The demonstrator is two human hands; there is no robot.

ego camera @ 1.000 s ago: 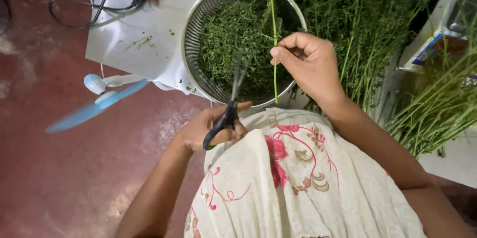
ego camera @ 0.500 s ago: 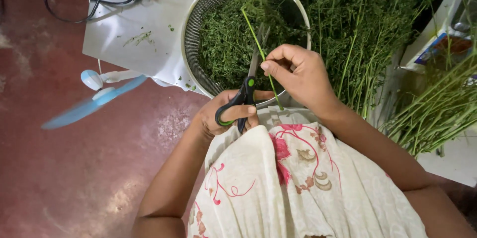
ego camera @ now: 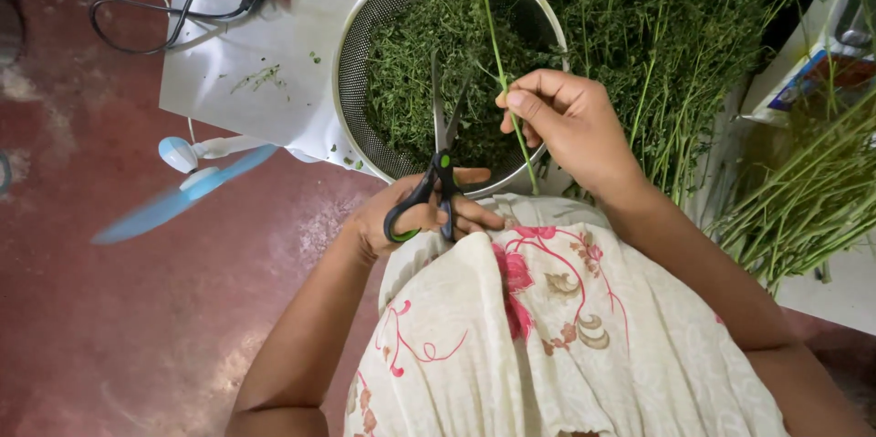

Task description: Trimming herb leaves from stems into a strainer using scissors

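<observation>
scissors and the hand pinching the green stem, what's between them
In the head view, only chopped greens in the metal strainer show between the scissors in the left hand and the right hand pinching the stem.

The person wears a cream garment [ego camera: 547, 337] printed with red flowers and curling stems; arms bare.

Black-handled scissors [ego camera: 436, 183] – blades open over the strainer, thin green stem [ego camera: 500, 72] – upright, beside the blades
</observation>
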